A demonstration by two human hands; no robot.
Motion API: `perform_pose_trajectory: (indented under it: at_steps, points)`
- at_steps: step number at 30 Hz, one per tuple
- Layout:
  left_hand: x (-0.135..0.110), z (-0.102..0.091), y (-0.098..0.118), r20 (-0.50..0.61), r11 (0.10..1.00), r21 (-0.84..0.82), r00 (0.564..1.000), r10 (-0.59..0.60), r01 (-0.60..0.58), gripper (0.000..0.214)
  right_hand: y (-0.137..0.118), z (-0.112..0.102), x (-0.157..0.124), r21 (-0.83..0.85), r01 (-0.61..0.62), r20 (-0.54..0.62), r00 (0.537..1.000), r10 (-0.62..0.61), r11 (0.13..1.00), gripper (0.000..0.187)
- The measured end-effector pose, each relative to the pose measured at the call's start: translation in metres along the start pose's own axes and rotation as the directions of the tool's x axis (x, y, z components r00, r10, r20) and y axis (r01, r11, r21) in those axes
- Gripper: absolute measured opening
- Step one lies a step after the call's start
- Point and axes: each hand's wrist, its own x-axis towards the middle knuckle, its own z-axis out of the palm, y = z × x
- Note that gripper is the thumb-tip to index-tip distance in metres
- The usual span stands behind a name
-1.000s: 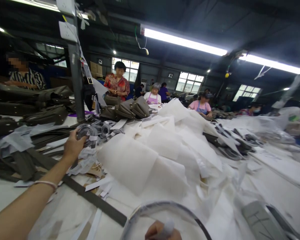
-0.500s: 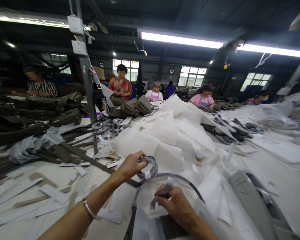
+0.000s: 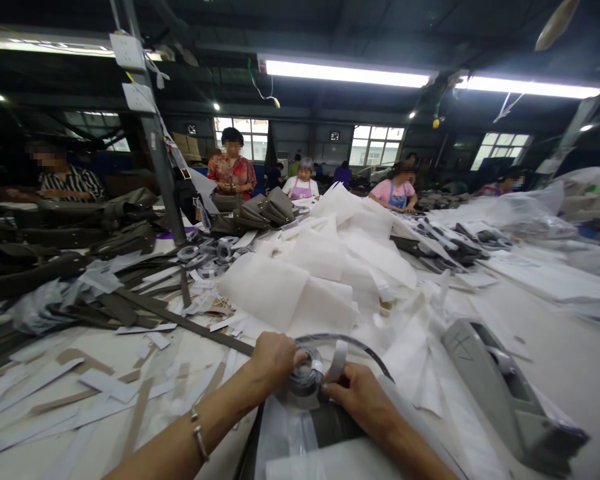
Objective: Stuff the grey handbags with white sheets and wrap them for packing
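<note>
My left hand is closed on a small coil of grey banding, which has a white band across its upper right side. Pinched in my right hand is a short strip of pale tape, its free end curling upward beside the coil. The right fingertips are close to the coil's right side; whether they touch it I cannot tell. Beneath both hands lies a dark olive bag, partly covered with clear plastic and white sheet. A dark curved strap arches behind the coil.
A grey tape dispenser stands at the right. White sheets are heaped ahead. Paper strips and dark straps litter the left side, with more coils beyond. A post rises at left, and several people work behind.
The coil in my left hand has come lower and nearer the bag. My right hand has brought the strip up beside it. The camera view has shifted slightly.
</note>
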Motion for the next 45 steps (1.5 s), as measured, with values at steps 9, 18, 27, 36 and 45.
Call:
perform_pose_trajectory:
  at_steps: [9, 18, 27, 36, 45]
  points:
    - [0.021, 0.016, 0.008, 0.110, 0.852, 0.072, 0.854, 0.509, -0.518, 0.013, -0.001, -0.005, 0.000, 0.024, 0.033, -0.101, 0.994, -0.030, 0.999, 0.015]
    - [0.019, 0.019, -0.007, -0.085, 0.979, 0.129, 0.982, 0.169, -0.158, 0.020, 0.012, -0.006, 0.004, 0.156, -0.024, -0.378, 0.922, 0.082, 0.988, 0.042]
    - [0.034, 0.028, -0.010, -0.114, 0.999, -0.019, 0.993, 0.025, -0.027, 0.036, 0.020, 0.002, 0.003, 0.231, 0.057, -0.410, 0.911, 0.044, 0.971, 0.050]
    - [0.033, 0.026, -0.012, -0.063, 0.995, -0.067, 0.996, 0.066, -0.070, 0.024, -0.002, -0.001, 0.008, 0.048, 0.203, -0.312, 0.933, -0.178, 0.978, 0.021]
    - [0.026, 0.013, -0.009, -0.131, 0.993, -0.110, 0.991, 0.025, -0.039, 0.024, -0.027, 0.000, 0.040, -0.444, 0.360, -0.165, 0.867, -0.470, 0.821, 0.016]
